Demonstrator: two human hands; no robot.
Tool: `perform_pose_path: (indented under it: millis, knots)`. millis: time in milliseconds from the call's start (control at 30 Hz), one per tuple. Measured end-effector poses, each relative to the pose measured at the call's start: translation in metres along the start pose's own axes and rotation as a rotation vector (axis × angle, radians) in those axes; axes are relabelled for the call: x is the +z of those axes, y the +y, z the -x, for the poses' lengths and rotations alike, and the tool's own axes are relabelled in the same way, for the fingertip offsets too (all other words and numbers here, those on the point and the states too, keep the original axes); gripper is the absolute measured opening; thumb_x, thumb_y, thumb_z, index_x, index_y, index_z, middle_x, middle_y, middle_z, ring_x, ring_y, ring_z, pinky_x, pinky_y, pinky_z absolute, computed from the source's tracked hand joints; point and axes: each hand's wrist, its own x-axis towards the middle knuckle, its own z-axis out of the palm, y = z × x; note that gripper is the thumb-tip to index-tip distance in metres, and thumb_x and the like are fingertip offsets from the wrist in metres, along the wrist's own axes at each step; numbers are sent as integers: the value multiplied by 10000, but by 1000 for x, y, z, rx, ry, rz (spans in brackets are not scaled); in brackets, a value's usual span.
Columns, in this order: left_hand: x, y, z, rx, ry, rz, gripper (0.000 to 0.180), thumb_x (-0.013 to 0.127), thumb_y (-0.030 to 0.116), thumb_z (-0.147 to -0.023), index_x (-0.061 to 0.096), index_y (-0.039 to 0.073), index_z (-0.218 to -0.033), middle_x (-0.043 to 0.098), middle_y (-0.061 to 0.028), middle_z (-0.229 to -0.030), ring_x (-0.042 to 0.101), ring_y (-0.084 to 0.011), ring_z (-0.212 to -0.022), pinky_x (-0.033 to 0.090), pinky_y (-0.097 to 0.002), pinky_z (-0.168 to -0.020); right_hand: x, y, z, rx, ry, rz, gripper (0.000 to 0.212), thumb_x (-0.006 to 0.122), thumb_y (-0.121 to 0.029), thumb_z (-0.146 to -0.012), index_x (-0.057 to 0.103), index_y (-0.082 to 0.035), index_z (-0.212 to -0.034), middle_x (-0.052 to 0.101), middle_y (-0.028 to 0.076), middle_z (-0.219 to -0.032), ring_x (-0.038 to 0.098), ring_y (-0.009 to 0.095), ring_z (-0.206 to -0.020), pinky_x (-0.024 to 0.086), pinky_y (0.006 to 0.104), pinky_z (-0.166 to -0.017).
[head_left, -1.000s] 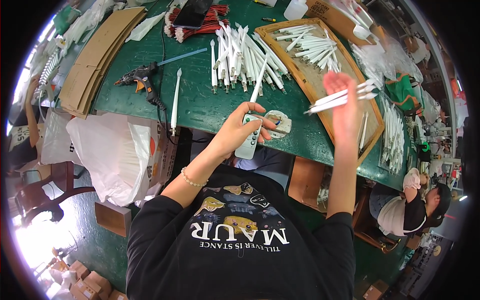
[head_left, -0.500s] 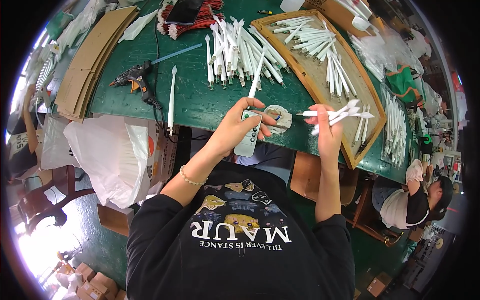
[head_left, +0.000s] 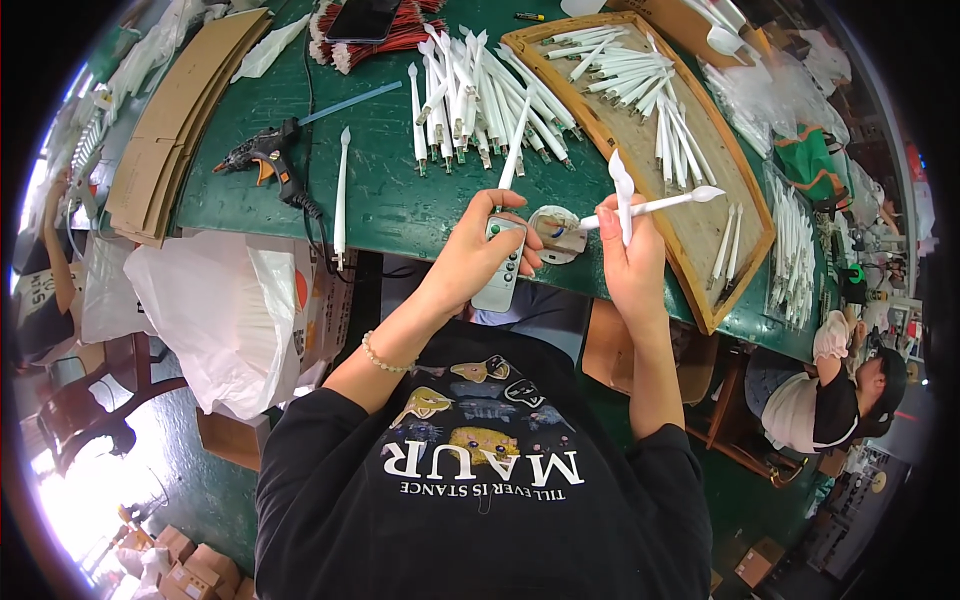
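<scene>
My left hand (head_left: pixel 482 245) is closed around a grey remote control (head_left: pixel 497 265) with dark buttons, thumb on its upper part. Just beyond its fingers is a slim white LED taper candle (head_left: pixel 516 145); whether the fingers touch its lower end, I cannot tell. My right hand (head_left: pixel 632 250) pinches white LED taper candles. One candle (head_left: pixel 622 190) stands with its flame-shaped tip up, while another candle (head_left: pixel 680 203) crosses it, tip to the right. Between my hands, at the table's near edge, sits a round white piece (head_left: pixel 558 238), its kind unclear.
A pile of white candles (head_left: pixel 470 100) lies beyond my hands. More candles lie in a wood-framed tray (head_left: pixel 690 265) at right. Leftward are a single candle (head_left: pixel 342 195), a glue gun (head_left: pixel 270 160) and cardboard sheets (head_left: pixel 175 130). A phone (head_left: pixel 362 18) rests on red wires.
My right hand has shifted slightly left. Its candles, which fanned rightward together, are now spread, one standing upright and one pointing right. My left hand stays nearly still with the remote.
</scene>
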Motion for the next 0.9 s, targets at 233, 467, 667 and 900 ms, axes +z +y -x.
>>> perform_pose_path:
  millis: [233,467,667,900]
  knots:
    - [0,-1,0,-26,-8,-20,351,479,38,-921,373,-30,-1249,644,-175,-936,649,-192,-783,523,-286,-711,6,-2,-5,-72,-57,106,168,562,-189,-967,548,-22,-983,601,128,-725,590,291,-627,454,360,-583]
    - [-1,-3,-1,6,-23,-9,357,473,35,-917,367,-33,-1251,655,-191,-951,648,-195,-788,522,-284,-707,5,-4,-7,-61,-105,144,191,549,-200,-978,546,-10,-1003,595,136,-732,590,275,-648,462,343,-609]
    - [0,-3,0,10,-14,-4,348,476,31,-916,373,-34,-1242,661,-193,-951,649,-184,-774,524,-280,-689,7,-2,-7,-77,-79,130,196,552,-203,-978,550,-9,-1007,596,137,-729,591,276,-644,462,341,-607]
    - [1,-3,0,19,-32,-1,319,473,28,-925,372,-27,-1223,661,-209,-974,648,-172,-768,524,-273,-681,6,-1,-5,-93,-67,131,199,552,-204,-979,550,-7,-1011,609,129,-738,595,279,-650,470,343,-614]
